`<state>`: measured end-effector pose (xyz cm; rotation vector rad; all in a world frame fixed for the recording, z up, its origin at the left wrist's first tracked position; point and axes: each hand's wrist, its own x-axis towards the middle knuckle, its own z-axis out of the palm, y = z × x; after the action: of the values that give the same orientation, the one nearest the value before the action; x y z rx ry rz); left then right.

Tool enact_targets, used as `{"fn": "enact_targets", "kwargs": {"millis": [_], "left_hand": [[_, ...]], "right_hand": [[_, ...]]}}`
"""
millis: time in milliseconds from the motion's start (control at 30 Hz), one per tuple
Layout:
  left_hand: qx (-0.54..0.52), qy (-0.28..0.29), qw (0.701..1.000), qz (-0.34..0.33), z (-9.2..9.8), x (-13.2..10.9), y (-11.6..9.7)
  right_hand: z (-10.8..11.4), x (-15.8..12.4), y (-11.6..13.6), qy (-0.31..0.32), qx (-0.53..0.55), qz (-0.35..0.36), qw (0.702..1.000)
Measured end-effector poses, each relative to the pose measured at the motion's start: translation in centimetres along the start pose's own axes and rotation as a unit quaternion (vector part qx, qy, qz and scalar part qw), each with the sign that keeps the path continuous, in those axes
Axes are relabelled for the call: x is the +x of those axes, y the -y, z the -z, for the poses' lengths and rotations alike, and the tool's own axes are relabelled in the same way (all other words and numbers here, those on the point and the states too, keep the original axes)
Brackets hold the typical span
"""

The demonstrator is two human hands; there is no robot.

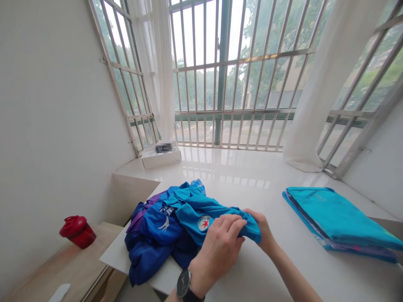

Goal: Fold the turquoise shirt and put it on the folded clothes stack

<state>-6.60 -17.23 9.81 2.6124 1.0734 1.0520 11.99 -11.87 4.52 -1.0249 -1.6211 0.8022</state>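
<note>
A crumpled light blue shirt [192, 209] with a round white badge bearing a red star lies partly on a pile. My left hand [222, 241], with a black watch on its wrist, is closed on the shirt's right end. On the far side of that same end, my right hand [262, 228] grips the cloth, its fingers mostly hidden behind the fabric. Beneath and left of it is a dark blue garment [154, 247] with a white logo, and some purple cloth [137, 220] shows at the pile's left edge.
Folded turquoise clothes [340, 214] form a stack on the right of the white tabletop [270, 277]. A white box [162, 159] sits by the window at the back left. Lower down at left, a red cup [78, 233] stands on a wooden surface [47, 272].
</note>
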Motion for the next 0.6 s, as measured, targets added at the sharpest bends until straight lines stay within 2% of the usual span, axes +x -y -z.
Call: {"fn": "enact_targets", "kwargs": {"millis": [167, 267, 367, 500, 600], "left_hand": [[0.087, 0.029, 0.994, 0.058, 0.3, -0.7, 2.4], [0.084, 0.040, 0.992, 0.085, 0.5, -1.2, 4.0], [0.053, 0.042, 0.992, 0.108, 0.8, -1.7, 5.0], [0.008, 0.002, 0.990, 0.140, 1.7, -1.7, 4.8], [-0.045, -0.048, 0.988, 0.140, 3.0, -0.8, 3.8]], "right_hand": [[2.0, 0.5, -1.0, -0.080, 0.072, -0.026, 0.994], [2.7, 0.8, -1.4, -0.123, 0.126, -0.063, 0.982], [3.4, 0.7, -1.5, -0.124, 0.149, -0.071, 0.978], [5.0, 0.6, -1.4, -0.143, 0.161, -0.062, 0.975], [6.2, 1.0, -1.1, -0.132, 0.080, -0.024, 0.988]]}}
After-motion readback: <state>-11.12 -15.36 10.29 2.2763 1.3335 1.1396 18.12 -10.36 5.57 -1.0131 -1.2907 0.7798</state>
